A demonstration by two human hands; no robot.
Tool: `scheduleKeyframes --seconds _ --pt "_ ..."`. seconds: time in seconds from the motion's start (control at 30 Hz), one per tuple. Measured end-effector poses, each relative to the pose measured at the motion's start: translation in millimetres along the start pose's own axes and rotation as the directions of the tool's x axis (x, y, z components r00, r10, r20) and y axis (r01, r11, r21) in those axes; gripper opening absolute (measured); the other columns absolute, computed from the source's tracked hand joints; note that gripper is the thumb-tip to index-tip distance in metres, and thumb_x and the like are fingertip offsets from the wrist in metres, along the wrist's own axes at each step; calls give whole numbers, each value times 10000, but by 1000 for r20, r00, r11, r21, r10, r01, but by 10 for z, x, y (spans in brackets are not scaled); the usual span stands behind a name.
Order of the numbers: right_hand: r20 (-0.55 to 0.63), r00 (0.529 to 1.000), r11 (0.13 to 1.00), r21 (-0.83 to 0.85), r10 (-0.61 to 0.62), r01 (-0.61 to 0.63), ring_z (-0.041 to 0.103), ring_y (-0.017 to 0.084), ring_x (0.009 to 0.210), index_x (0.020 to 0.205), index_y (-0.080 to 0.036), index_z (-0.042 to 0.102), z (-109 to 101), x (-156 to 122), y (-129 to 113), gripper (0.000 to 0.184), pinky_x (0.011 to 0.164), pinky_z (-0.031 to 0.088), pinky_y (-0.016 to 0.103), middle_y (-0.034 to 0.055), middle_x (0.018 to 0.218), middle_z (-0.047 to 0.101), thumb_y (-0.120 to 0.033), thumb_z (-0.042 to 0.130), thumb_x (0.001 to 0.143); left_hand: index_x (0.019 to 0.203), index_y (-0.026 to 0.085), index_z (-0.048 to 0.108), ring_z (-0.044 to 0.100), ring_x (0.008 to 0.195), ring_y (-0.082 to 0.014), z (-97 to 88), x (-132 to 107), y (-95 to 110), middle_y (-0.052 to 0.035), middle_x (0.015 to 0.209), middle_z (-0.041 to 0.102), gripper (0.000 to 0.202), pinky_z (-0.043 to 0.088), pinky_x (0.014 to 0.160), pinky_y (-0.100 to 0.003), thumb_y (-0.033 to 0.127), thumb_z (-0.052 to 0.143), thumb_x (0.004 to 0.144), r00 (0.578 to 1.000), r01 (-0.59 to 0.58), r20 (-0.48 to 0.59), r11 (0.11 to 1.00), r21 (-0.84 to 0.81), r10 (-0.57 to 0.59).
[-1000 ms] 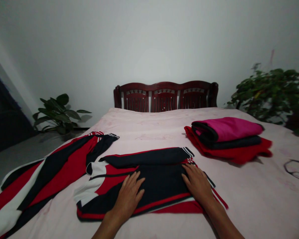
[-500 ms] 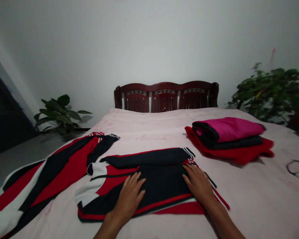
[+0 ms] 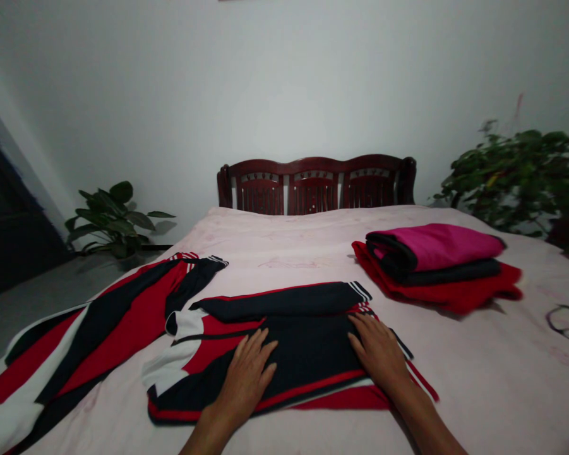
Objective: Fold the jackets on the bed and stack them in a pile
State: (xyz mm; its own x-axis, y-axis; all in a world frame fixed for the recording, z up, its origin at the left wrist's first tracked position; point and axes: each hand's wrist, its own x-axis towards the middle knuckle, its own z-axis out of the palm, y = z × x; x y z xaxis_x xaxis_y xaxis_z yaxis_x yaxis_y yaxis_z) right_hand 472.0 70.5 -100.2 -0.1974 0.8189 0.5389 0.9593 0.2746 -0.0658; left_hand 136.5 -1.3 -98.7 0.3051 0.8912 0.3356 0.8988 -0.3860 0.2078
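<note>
A navy, red and white track jacket (image 3: 307, 344) lies partly folded on the bed, its collar to the left and a striped cuff at the upper right. My left hand (image 3: 249, 373) rests flat on the middle of its front, fingers stretched out. Near the right end of the jacket, my right hand (image 3: 376, 347) also lies flat, with fingers extended over the dark cloth. Neither hand grips the fabric. Some red cloth shows from under the jacket's lower edge.
Left of the jacket lies another navy, red and white garment (image 3: 123, 322). A stack of folded clothes (image 3: 449, 246), pink over dark and red, sits at the right. Eyeglasses (image 3: 566, 323) lie on the pink sheet (image 3: 293, 246). Behind stands a wooden headboard (image 3: 315, 183), with potted plants (image 3: 113, 218) at both sides.
</note>
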Motion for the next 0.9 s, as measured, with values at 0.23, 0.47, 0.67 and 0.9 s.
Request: scheduleKeyframes --seconds 0.23,0.47,0.67,0.9 --pt "22 1000 1000 3 10 -10 544 287 1253 1269 -185 632 -2 -3 -3 414 1079 397 490 88 1332 631 -357 463 933 1375 316 520 397 1419 -239 -15 -3 4 -33 1527 456 413 321 1178 -517 323 486 964 1000 -2 -4 1000 3 2" --pt "8 1000 1000 9 12 -12 543 291 1251 1268 -193 631 8 -7 0 411 1071 398 492 94 1324 632 -355 458 933 1377 317 516 406 1414 -228 -10 -1 -1 -34 1520 466 412 326 1176 -513 319 479 967 1000 -17 -2 1000 14 17" --pt "12 1000 1000 12 10 -10 544 285 1250 1269 -208 629 24 -6 18 413 1071 391 485 89 1332 625 -369 446 935 1386 321 505 397 1419 -227 -8 2 0 -33 1527 455 417 320 1180 -512 325 471 970 1000 -10 1 1000 9 10" --pt "19 1000 1000 -9 10 -10 541 289 1250 1269 -190 631 2 -6 2 418 1075 388 479 85 1327 631 -364 444 938 1381 328 510 397 1419 -231 -15 6 -1 -29 1529 453 415 325 1176 -524 314 475 968 1000 -1 10 1000 -2 1"
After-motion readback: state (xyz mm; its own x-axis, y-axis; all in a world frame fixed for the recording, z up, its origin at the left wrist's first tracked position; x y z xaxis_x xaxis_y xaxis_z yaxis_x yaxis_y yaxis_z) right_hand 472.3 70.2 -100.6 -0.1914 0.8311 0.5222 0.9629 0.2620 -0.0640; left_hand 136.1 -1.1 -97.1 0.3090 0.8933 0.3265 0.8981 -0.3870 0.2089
